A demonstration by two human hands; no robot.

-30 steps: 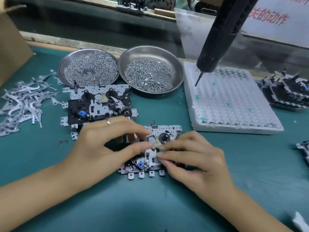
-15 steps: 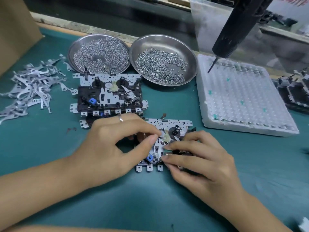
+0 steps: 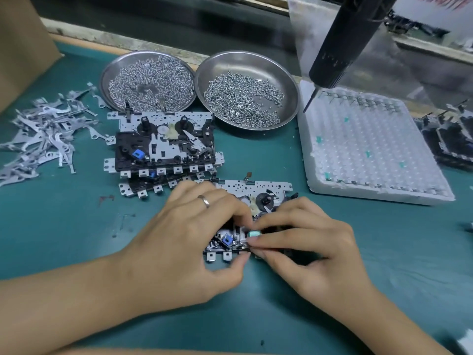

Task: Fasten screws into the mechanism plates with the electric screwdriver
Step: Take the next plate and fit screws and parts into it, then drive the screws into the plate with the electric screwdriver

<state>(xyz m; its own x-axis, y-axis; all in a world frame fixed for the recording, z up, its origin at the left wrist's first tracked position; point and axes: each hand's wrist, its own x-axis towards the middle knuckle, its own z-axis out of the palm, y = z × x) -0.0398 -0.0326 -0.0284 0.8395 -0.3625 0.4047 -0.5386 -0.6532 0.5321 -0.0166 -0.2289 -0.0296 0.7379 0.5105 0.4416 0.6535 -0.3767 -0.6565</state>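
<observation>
L hand (image 3: 189,234) + R hand (image 3: 307,242) | both pinching mech plate (image 3: 256,188) | screwdriver (image 3: 340,44) hanging

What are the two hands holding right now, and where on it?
Both hands grip the mechanism plate at its near edge: left hand on the left part, right hand pinching the middle. The electric screwdriver hangs unheld.

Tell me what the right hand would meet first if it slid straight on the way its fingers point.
The right hand points left across the mechanism plate. Its fingertips already almost touch the left hand, so it would likely meet those fingers first.
</observation>
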